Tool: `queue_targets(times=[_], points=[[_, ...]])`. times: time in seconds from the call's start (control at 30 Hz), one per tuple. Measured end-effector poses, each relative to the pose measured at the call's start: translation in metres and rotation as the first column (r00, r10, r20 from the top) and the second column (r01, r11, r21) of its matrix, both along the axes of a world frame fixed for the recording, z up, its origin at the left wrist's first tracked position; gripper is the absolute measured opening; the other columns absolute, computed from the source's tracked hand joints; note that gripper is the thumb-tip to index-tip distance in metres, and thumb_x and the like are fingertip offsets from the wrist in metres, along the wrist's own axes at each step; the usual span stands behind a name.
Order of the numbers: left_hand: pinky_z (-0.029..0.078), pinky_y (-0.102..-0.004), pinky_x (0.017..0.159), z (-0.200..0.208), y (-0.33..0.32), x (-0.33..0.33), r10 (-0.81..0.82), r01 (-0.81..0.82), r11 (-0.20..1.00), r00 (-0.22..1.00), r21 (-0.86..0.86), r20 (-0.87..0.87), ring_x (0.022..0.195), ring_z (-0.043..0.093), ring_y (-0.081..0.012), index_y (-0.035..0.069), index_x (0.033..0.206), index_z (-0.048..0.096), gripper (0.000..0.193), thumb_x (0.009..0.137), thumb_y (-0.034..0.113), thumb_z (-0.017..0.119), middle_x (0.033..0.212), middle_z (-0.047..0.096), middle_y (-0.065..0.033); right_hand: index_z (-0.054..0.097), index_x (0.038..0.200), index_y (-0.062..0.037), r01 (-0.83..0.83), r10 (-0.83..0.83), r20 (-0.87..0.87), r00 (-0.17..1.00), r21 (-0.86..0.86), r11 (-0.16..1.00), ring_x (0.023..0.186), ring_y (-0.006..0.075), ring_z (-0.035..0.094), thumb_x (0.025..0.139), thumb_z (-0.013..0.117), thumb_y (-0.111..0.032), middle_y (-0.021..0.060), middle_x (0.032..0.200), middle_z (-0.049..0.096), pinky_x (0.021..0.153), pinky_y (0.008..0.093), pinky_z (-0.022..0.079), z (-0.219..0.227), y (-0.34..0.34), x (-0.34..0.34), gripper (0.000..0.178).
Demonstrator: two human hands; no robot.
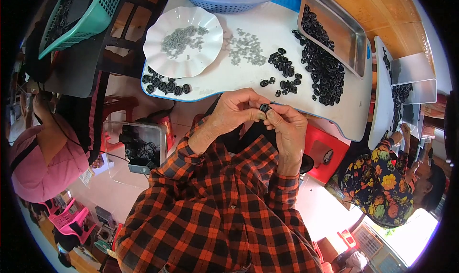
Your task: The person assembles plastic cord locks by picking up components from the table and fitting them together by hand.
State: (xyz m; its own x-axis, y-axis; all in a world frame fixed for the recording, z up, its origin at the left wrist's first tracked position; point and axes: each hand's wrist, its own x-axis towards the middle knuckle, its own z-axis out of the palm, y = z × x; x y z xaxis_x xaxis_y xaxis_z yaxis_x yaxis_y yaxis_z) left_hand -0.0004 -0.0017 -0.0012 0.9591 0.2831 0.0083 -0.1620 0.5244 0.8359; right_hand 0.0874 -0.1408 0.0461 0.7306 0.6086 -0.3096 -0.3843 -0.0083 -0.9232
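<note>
Over the table's front edge, my left hand (pixel 228 113) and my right hand (pixel 289 129) meet, both closed with the fingertips pinched. Between them is a small oval black plastic cord lock (pixel 264 108), partly covered by my thumbs. Just beyond my fingers lie loose small black pieces (pixel 289 86), some oval and some squarish. Tiny grey springs (pixel 246 48) are strewn across the white table (pixel 263 22), and more springs (pixel 184 40) sit in a white scalloped plate (pixel 152 45). Several oval black cord locks (pixel 167 86) are grouped at the table's front left.
A large heap of black parts (pixel 327 81) spills from a tilted metal tray (pixel 356 53) at right. A blue basket (pixel 229 4) stands at the back, a green basket (pixel 93 19) at far left. Co-workers sit on both sides, one in a floral top (pixel 382 182), one in pink (pixel 48 153).
</note>
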Motion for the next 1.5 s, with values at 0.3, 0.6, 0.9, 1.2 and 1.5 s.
queue_targets(times=[0.3,0.6,0.9,1.2,1.5], points=[[0.051,-0.0195,0.068,0.004,-0.001,-0.002,-0.005,0.006,1.000,0.998,0.009,-0.059,0.077,0.060,-0.0074,-0.004,0.106,0.060,0.026,0.081,-0.001,0.066,0.086,0.063,-0.0052,0.065,0.087,0.0029,-0.034,0.033,-0.077,0.997,-0.011,0.999,0.063,0.0105,0.059,0.079,0.069,-0.004,0.0084,0.077,0.065,0.055,0.0193,0.046,-0.006,-0.001,0.005,0.011],[0.052,-0.0228,0.062,0.003,0.000,-0.003,-0.021,0.024,0.998,0.999,0.058,-0.044,0.072,0.062,-0.0109,-0.004,0.104,0.061,0.024,0.080,-0.005,0.064,0.085,0.065,-0.0072,0.063,0.085,0.0032,-0.088,0.089,-0.051,0.995,0.011,0.996,0.060,0.0085,0.052,0.081,0.068,-0.005,0.0049,0.073,0.061,0.055,0.0187,0.041,-0.009,-0.004,0.005,0.010],[0.046,-0.0178,0.049,0.003,0.003,-0.004,-0.062,0.063,0.996,0.998,0.068,-0.017,0.062,0.058,-0.0064,-0.002,0.102,0.063,0.022,0.081,0.001,0.067,0.080,0.063,-0.0039,0.062,0.083,0.0028,-0.112,0.114,-0.101,0.988,0.021,0.993,0.057,0.0085,0.052,0.080,0.069,-0.008,0.0042,0.071,0.060,0.052,0.0193,0.040,-0.009,-0.004,0.005,0.013],[0.047,-0.0185,0.049,-0.001,0.003,-0.005,-0.046,0.047,0.998,0.999,0.050,-0.023,0.062,0.059,-0.0073,-0.002,0.101,0.064,0.021,0.081,0.001,0.067,0.079,0.064,-0.0044,0.061,0.083,0.0031,-0.124,0.125,-0.125,0.984,0.014,0.992,0.056,0.0087,0.052,0.080,0.070,-0.010,0.0047,0.069,0.059,0.052,0.0192,0.040,-0.011,-0.003,0.005,0.016],[0.050,-0.0198,0.053,0.006,0.009,-0.009,-0.136,0.136,0.991,0.990,-0.007,-0.026,0.062,0.062,-0.0079,-0.001,0.099,0.065,0.019,0.080,0.002,0.068,0.078,0.066,-0.0058,0.061,0.081,0.0017,-0.175,0.221,-0.301,0.927,0.173,0.969,0.053,0.0095,0.050,0.077,0.073,-0.009,0.0054,0.067,0.059,0.049,0.0197,0.038,-0.021,-0.006,0.005,0.017]])
